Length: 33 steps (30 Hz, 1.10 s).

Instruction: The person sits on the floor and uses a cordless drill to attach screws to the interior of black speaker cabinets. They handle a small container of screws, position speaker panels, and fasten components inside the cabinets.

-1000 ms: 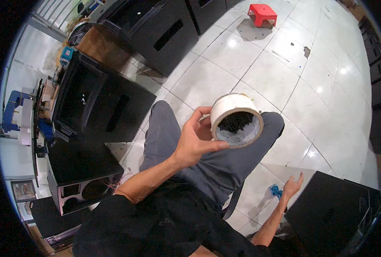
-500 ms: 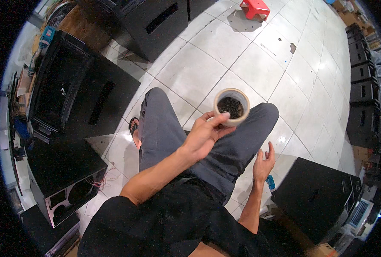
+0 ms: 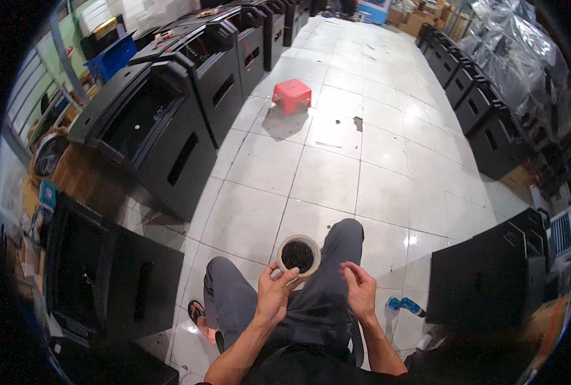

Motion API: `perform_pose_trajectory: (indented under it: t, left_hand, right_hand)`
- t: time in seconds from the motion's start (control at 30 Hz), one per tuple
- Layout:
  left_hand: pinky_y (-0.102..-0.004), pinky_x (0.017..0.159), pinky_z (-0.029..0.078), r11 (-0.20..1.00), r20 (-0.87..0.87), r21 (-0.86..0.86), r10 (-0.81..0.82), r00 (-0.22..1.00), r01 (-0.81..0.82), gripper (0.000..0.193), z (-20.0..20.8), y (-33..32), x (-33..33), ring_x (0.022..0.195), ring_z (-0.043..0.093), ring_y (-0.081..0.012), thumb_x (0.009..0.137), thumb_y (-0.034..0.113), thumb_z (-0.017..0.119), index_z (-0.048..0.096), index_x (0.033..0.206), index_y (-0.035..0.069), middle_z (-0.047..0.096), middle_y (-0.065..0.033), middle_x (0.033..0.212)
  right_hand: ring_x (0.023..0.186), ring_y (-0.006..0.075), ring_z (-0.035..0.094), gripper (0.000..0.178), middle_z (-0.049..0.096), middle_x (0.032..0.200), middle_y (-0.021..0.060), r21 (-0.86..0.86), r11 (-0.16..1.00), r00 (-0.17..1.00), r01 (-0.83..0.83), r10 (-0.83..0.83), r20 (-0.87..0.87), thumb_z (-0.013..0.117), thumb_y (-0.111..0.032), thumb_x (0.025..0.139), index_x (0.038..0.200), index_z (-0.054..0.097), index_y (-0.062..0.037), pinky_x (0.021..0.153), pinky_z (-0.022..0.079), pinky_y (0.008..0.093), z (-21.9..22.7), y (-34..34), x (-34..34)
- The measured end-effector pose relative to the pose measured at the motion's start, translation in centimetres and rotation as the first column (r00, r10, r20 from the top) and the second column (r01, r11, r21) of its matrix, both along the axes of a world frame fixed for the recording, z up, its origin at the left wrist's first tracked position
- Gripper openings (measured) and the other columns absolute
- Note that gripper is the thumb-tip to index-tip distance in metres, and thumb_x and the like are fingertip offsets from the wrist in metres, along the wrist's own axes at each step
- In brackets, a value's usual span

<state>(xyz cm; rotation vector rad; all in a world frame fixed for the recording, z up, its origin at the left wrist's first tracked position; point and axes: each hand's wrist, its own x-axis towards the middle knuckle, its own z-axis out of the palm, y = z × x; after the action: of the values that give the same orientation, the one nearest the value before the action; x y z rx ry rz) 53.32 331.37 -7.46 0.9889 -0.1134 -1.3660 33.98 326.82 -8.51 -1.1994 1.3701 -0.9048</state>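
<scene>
A round, pale-rimmed cup (image 3: 317, 258) is gripped in my left hand (image 3: 274, 296), thumb over its near rim and fingers against its side. Many small dark pieces (image 3: 297, 255) fill the inside, too fine to name for certain. To the right of the cup, apart from it, my right hand (image 3: 361, 292) is raised with its fingers bent and the tips drawn together. Whatever may be between those fingertips is too small to make out. Both hands are above my grey-trousered legs.
On the floor to my right lies a teal cordless drill (image 3: 406, 305), beside a black cabinet (image 3: 484, 276). A red stool (image 3: 292, 96) stands ahead. Black speaker cabinets (image 3: 163, 138) line the left side, with more along the right (image 3: 490, 131). Another teal tool (image 3: 47, 197) rests at left.
The view has tipped up, showing more floor ahead. My right hand has come up from beside my thigh toward the cup, its fingers drawing together. My left hand still holds the cup.
</scene>
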Motion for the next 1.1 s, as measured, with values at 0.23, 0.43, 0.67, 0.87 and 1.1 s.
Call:
perform_pose_trajectory:
  t: [0.23,0.43,0.67,0.87,1.1]
  left_hand:
    - [-0.0337,0.086,0.053,0.991,0.151,0.034,-0.135,0.979,0.131,0.054,-0.1,0.9,-0.1,0.096,0.063,-0.0227,0.08,0.002,0.071,0.038,0.122,-0.004,0.06,-0.0176,0.106]
    - [-0.0288,0.084,0.05,0.973,0.182,0.06,-0.23,0.956,0.222,0.055,0.6,1.1,-0.2,0.096,0.062,-0.0193,0.078,0.002,0.073,0.041,0.123,-0.002,0.062,-0.016,0.106]
    - [-0.0356,0.094,0.048,0.921,0.434,-0.001,-0.35,0.83,0.389,0.056,-0.8,0.7,-1.9,0.109,0.058,-0.023,0.089,0.011,0.064,0.036,0.134,-0.005,0.054,-0.0187,0.125]
    - [-0.0403,0.106,0.036,0.772,0.771,0.243,-0.521,0.366,0.587,0.07,-1.4,0.0,-4.0,0.132,0.039,-0.0293,0.083,0.012,0.069,0.032,0.141,-0.002,0.04,-0.019,0.143]
    - [-0.0445,0.113,0.024,0.689,0.891,0.454,-0.349,-0.29,0.565,0.089,-2.4,-0.2,-8.1,0.138,0.026,-0.0393,0.075,0.022,0.078,0.026,0.144,0.002,0.02,-0.0261,0.151]
  right_hand:
    - [0.082,0.0141,0.064,0.039,0.066,0.099,0.011,0.123,0.946,0.931,-0.299,0.261,0.254,0.056,-0.021,0.096,0.123,0.054,0.0079,0.07,0.052,0.0266,1.5,-0.9,1.8]
    - [0.066,0.0118,0.062,0.038,0.065,0.082,0.0075,0.214,0.897,0.916,-0.387,0.345,0.206,0.058,-0.025,0.095,0.114,0.058,0.0071,0.059,0.051,0.0258,0.4,-0.5,1.1]
    - [0.054,0.0137,0.06,0.025,0.061,0.062,0.0067,0.127,0.94,0.949,-0.316,0.313,0.042,0.056,-0.02,0.092,0.082,0.06,0.0023,0.052,0.048,0.0281,0.5,-0.8,-1.1]
    - [0.054,0.016,0.061,0.028,0.064,0.07,0.0108,0.317,0.932,0.937,0.174,-0.256,0.237,0.057,-0.02,0.092,0.085,0.061,0.0064,0.05,0.053,0.0292,-2.3,-0.9,-8.1]
    - [0.05,0.0202,0.061,0.019,0.063,0.066,0.016,0.503,0.568,0.723,0.651,-0.667,-0.183,0.056,-0.007,0.081,0.073,0.061,0.0092,0.044,0.055,0.0355,-18.9,2.4,-20.6]
